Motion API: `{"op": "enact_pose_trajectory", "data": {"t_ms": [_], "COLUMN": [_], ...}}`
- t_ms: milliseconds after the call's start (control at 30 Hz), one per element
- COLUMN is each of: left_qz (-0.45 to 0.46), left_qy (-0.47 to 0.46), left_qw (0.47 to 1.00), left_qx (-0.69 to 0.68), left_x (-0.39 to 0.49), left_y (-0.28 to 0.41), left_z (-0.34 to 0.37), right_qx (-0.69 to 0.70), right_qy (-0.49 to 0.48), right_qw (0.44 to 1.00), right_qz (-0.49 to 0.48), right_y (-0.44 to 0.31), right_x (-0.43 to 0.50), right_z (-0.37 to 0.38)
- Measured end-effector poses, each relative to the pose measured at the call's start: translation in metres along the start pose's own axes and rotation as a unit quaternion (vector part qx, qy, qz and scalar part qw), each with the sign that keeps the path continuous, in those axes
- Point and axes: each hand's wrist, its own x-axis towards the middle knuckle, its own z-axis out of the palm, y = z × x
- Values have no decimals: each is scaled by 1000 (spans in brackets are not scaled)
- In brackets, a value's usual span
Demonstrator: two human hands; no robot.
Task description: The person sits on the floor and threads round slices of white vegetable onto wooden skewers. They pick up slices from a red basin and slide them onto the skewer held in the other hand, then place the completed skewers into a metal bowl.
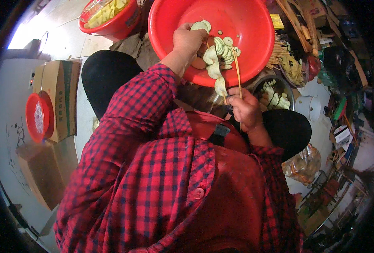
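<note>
A large red plastic basin [253, 19] stands before me with thin round slices of a pale green vegetable [226, 52] lying in it. Over the basin's left part, my left hand [190, 39] holds a few round slices [200, 27] between thumb and fingers. Just below the near rim, my right hand [245, 106] grips the lower end of a wooden skewer [225, 100], on which several slices [214, 70] are threaded, the lowest close to the fingers. A second thin stick or pair of sticks [237, 71] rises from the same hand into the basin.
Back left is a red bucket of yellow slices [109, 15]. To the right are a metal bowl of cut pale pieces [275, 96], a bundle of wooden skewers [277, 50] and a white tub [310, 107]. Cardboard boxes [60, 101] and a small red bowl [36, 117] stand at the left.
</note>
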Motion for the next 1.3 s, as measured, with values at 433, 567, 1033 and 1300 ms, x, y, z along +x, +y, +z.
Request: {"op": "enact_pose_trajectory", "data": {"t_ms": [433,567,1033,1300], "left_qz": [-59,-20,-46,-62], "left_qy": [-46,-46,-128,-111], "left_qw": [993,995,990,992], "left_qx": [-89,-87,-35,-29], "left_x": [-25,-23,-38,-74], "left_y": [19,20,35,22], "left_z": [5,2,-11,2], "right_qx": [-25,-24,-11,44], "right_qy": [8,9,-52,-59], "right_qw": [998,999,999,997], "right_qz": [-55,-21,0,-37], "right_y": [1,2,-3,8], "right_x": [-10,-15,-40,-45], "right_z": [-2,-7,-17,-19]}}
